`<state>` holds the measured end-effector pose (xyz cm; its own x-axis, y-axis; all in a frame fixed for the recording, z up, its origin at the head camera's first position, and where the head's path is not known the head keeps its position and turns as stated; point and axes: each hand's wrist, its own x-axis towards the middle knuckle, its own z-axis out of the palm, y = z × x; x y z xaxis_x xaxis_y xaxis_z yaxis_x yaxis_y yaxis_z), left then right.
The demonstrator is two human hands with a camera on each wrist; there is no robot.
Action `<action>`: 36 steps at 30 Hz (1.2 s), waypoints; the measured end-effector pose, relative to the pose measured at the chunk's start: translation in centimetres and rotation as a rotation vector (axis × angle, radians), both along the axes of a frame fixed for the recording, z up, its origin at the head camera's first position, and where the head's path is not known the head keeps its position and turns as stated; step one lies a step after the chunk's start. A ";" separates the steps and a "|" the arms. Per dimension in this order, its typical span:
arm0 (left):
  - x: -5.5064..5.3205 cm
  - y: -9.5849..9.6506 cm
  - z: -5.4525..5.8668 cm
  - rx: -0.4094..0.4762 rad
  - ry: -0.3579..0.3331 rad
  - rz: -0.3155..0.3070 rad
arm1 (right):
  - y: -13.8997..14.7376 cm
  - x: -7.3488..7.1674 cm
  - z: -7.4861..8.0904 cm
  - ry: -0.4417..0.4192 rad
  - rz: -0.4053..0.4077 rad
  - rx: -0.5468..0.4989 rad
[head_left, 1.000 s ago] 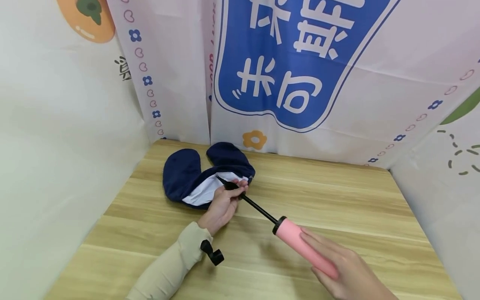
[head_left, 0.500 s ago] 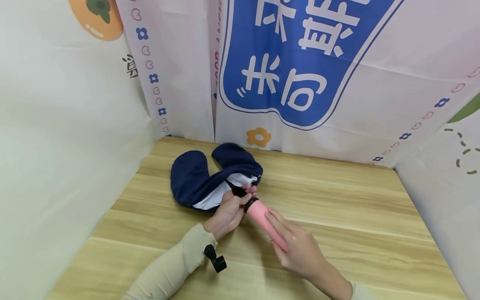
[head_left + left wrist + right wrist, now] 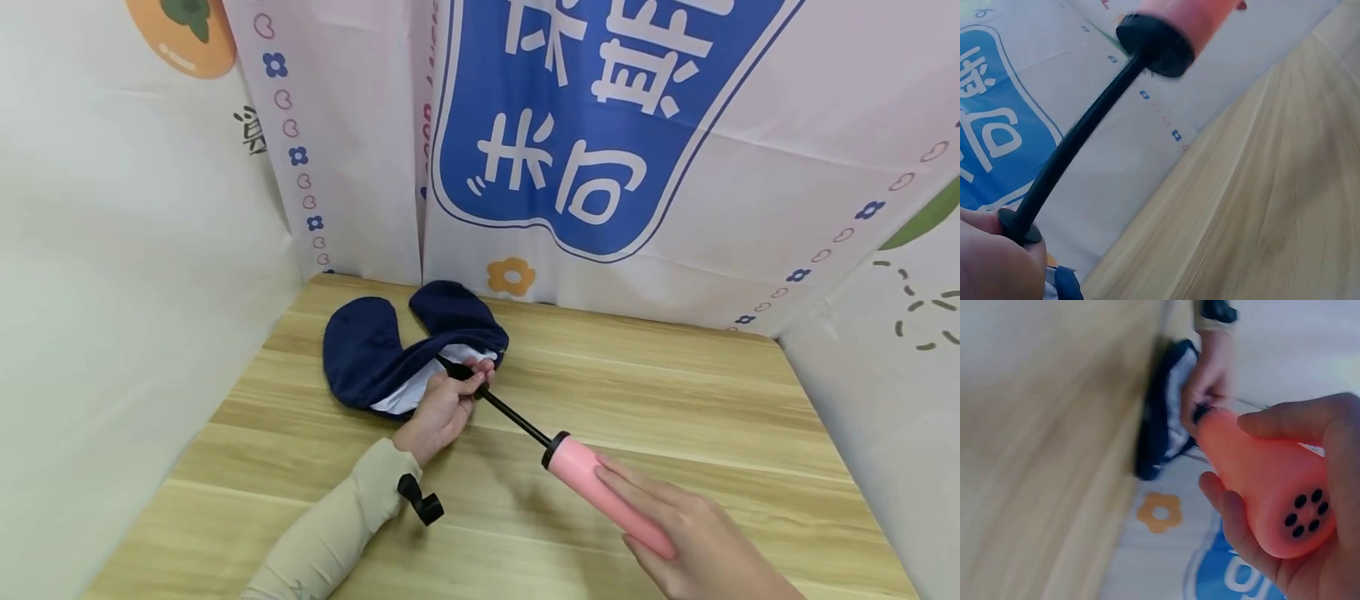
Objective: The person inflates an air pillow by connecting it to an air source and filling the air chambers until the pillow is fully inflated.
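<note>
A navy U-shaped neck pillow point(image 3: 365, 354) lies flat at the back left, its opening showing a white inner point(image 3: 408, 395). My left hand point(image 3: 441, 410) grips the black nozzle end of a pink hand air pump point(image 3: 596, 483), right at that opening. The nozzle tip points into the white inner. My right hand point(image 3: 697, 533) is wrapped round the pump's pink barrel, drawn back toward the front right. Between the two hands the black rod point(image 3: 1079, 137) is bare and long. In the right wrist view several black holes show in the barrel's end.
Everything rests on a wood-grain table point(image 3: 637, 400). A printed cloth backdrop point(image 3: 360, 167) rises behind the pillow, and a white side wall point(image 3: 135, 275) stands at the left. A black wrist mount point(image 3: 422, 500) sticks out from the left sleeve point(image 3: 330, 533).
Half a second ago the pink barrel was pushed up close to my left hand; now my right hand has pulled it back, baring the rod. My left hand stays at the pillow's opening.
</note>
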<state>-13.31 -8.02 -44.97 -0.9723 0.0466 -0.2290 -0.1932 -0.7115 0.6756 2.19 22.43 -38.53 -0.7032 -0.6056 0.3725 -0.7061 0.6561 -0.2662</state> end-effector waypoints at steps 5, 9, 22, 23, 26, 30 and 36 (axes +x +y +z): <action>1.5 1.4 0.6 -0.018 -0.001 -0.052 | -2.3 -0.9 -1.1 0.156 -0.028 -0.046; 2.6 2.1 0.8 -0.061 -0.004 -0.057 | -5.1 -2.9 -2.8 0.227 -0.044 -0.094; 0.3 0.1 -0.1 -0.048 0.026 -0.030 | -3.8 -2.4 -3.6 -0.021 -0.032 -0.042; 0.2 -0.2 -0.1 -0.043 0.026 -0.025 | -3.2 -2.0 -3.2 -0.031 -0.031 -0.050; -0.2 -1.0 0.1 -0.027 0.025 0.001 | -1.5 -0.8 -1.8 -0.074 -0.049 -0.074; 0.3 -0.7 0.4 -0.021 0.019 0.013 | -1.1 -0.3 -0.7 -0.029 -0.074 -0.096; 2.1 1.5 0.6 -0.078 0.000 -0.056 | -5.2 -2.7 -2.3 0.183 -0.095 -0.129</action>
<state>-11.20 -6.52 -44.34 -0.9686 0.0831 -0.2344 -0.2317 -0.6446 0.7286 -0.47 17.25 -40.87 -0.6683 -0.4794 0.5688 -0.6873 0.6904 -0.2257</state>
